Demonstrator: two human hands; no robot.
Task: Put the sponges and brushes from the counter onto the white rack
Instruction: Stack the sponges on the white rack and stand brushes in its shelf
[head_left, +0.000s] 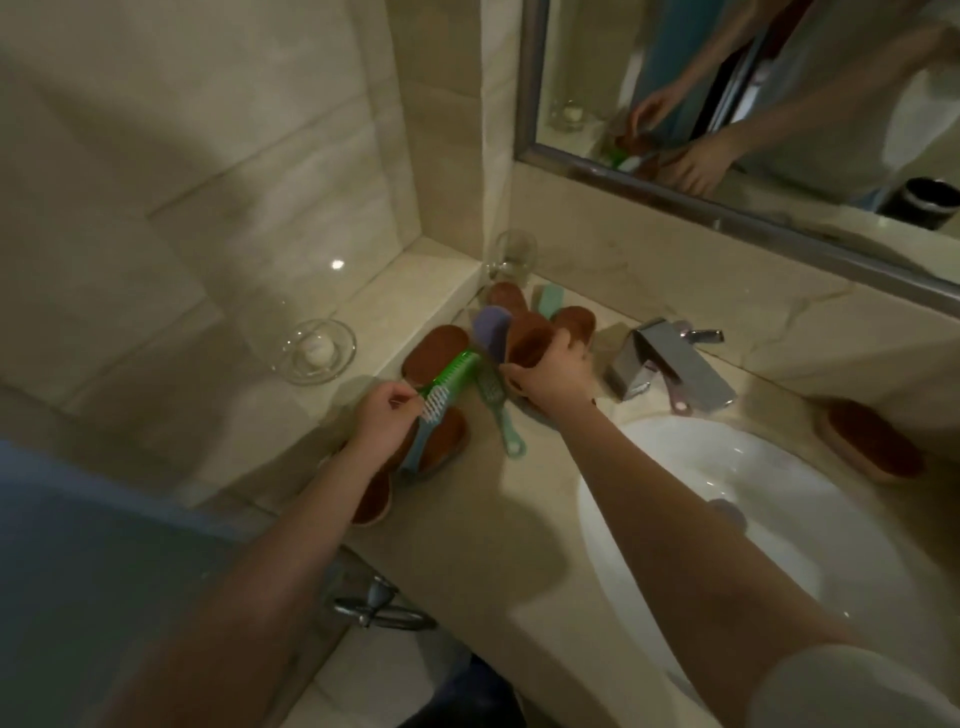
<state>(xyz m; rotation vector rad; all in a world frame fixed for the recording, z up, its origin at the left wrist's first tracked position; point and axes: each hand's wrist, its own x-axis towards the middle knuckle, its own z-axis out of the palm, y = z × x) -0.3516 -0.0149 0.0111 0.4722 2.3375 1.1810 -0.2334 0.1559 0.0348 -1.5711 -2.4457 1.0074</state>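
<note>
Heaped on the beige stone table (519, 519), at ten o'clock of the white sink (649, 457): brown sponges and coloured brushes.

Left hand (387, 421) at seven o'clock of the heap, fingers pinched on the green brush (452, 370) near its white bristles. Brush held aslant, far end toward one o'clock, over a flat sponge (434, 347).

Right hand (553, 376) at three o'clock of the green brush, fingers curled round the edge of a brown sponge (530, 338) and grasping it.

Touching that sponge at ten o'clock, a purple brush (491, 325). Beyond, at twelve o'clock, a rear sponge (506, 295).

Between the two hands, flat on the table, a teal brush (501, 415), handle toward five o'clock.

At five o'clock of the left hand, a near sponge (447, 436), partly hidden by the wrist.

At three o'clock of the right hand, a chrome tap (670, 369), with a pink handle (680, 404) under its spout.

Well apart, at two o'clock of the sink, a wooden-backed brush (872, 441) alone on the table.

Against the wall at twelve o'clock of the heap, a drinking glass (514, 254). On the ledge at nine o'clock, a glass dish (317, 351) with a white candle.

Above the tap, a mirror (727, 78) reflecting both hands.
</note>
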